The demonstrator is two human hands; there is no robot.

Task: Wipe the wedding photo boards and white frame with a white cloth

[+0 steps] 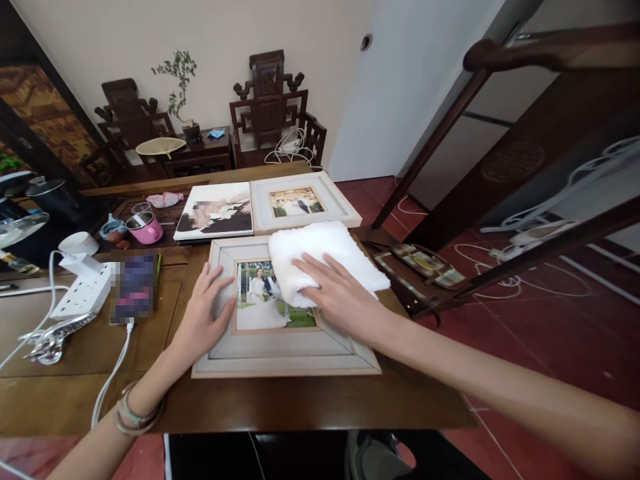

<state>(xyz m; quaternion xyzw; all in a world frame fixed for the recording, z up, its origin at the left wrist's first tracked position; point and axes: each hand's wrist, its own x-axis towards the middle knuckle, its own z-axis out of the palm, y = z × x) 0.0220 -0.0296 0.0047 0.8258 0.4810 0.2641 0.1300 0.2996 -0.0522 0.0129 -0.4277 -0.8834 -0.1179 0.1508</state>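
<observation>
A light framed wedding photo [280, 345] lies flat near the front edge of the wooden table. On its left side rests my left hand [209, 313], fingers apart, holding nothing. My right hand [336, 288] is on a fluffy white cloth [320, 243], its fingers spread over the top and the thumb side near a fold. The cloth covers the upper right part of the frame and the photo, and hangs past the frame's right side.
Behind lie a second framed photo [340, 200] and a photo panel [217, 223]. To the left are a power strip [83, 293], a phone [134, 290] with its cable, a pink mug [145, 228] and a black kettle [55, 200]. A dark wooden chair [440, 120] stands right.
</observation>
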